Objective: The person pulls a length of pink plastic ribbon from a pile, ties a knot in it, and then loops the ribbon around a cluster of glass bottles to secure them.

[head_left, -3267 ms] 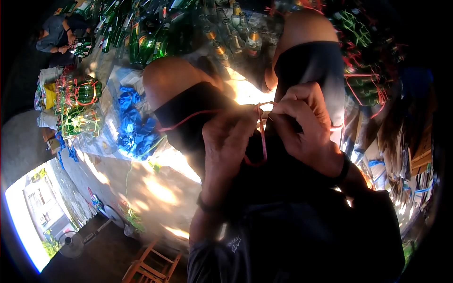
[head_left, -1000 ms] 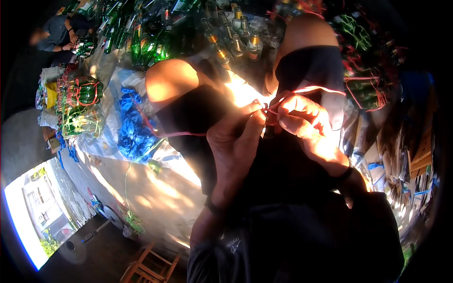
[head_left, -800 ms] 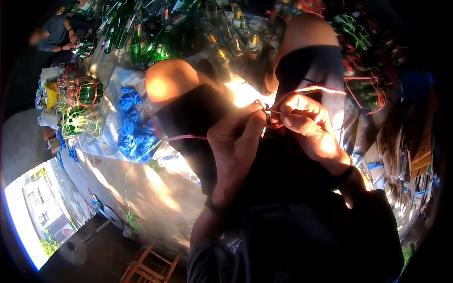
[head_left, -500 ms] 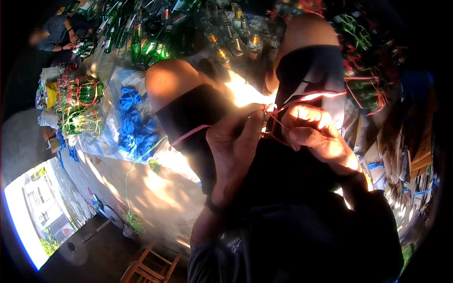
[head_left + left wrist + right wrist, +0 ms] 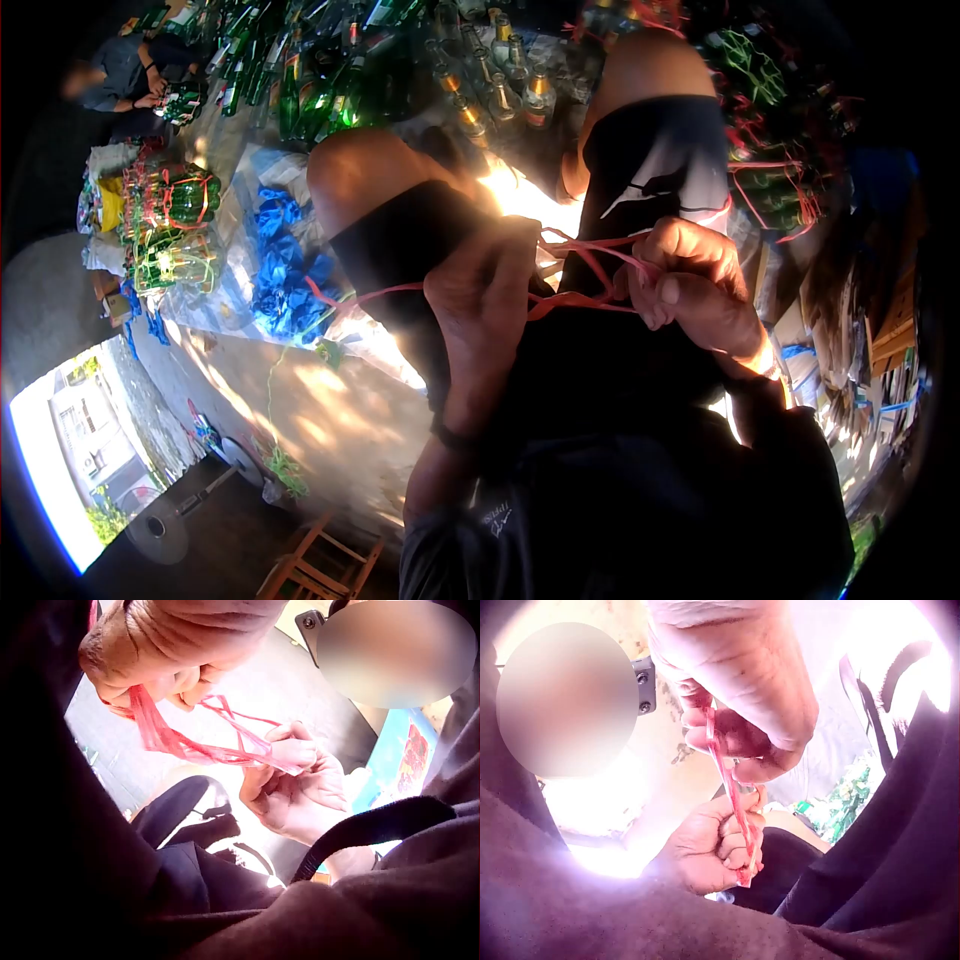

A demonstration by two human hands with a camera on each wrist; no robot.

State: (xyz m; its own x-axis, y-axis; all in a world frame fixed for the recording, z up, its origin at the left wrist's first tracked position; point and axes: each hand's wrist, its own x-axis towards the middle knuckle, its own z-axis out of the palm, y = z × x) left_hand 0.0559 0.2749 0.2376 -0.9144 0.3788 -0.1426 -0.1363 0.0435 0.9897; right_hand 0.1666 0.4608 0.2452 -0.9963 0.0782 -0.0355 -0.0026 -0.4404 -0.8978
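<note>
Red twine (image 5: 568, 300) stretches in loops between both hands, above the thighs (image 5: 395, 235). The left hand (image 5: 480, 285) has its grip on one side of the loops; the right hand (image 5: 700, 285) pinches the other. This looks like knotting or untangling; the next move probably calls for parting the strands. Around: sun-patched floor (image 5: 325, 405), blue plastic (image 5: 285, 270), bottles (image 5: 500, 90) beyond the knees (image 5: 360, 165), a wooden chair (image 5: 325, 565).

Left fingers (image 5: 507, 268) and right fingers (image 5: 690, 292) grip a red strip (image 5: 568, 299).
</note>
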